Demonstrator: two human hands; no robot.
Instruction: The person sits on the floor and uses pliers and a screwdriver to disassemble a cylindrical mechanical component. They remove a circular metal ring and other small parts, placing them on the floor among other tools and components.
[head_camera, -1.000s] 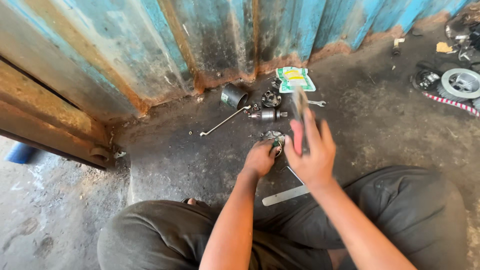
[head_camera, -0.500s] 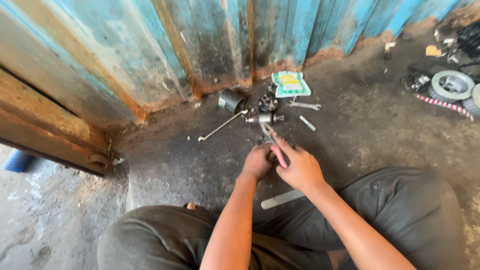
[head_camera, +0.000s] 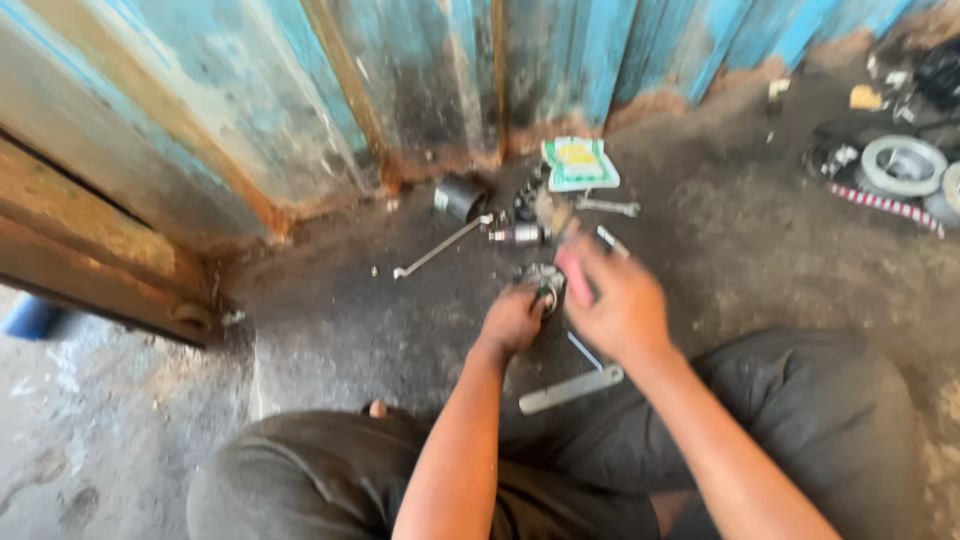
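left hand (head_camera: 512, 318): we curl it into a fist low ahead of us, forearm bare and stretched forward | right hand (head_camera: 618, 298): we hold it just beside the left, fingers wrapped, motion-blurred, forearm angling in from the right

I count two hands (head_camera: 510, 320), one red-handled tool (head_camera: 572, 275), one flat metal bar (head_camera: 570, 389), one green-and-white packet (head_camera: 578, 163), one long wrench (head_camera: 440, 246).

Dull metal part (head_camera: 545, 285), red plastic-looking handle (head_camera: 573, 275), rough grimy concrete floor (head_camera: 330, 320), peeling blue-painted corrugated metal wall (head_camera: 250, 110).
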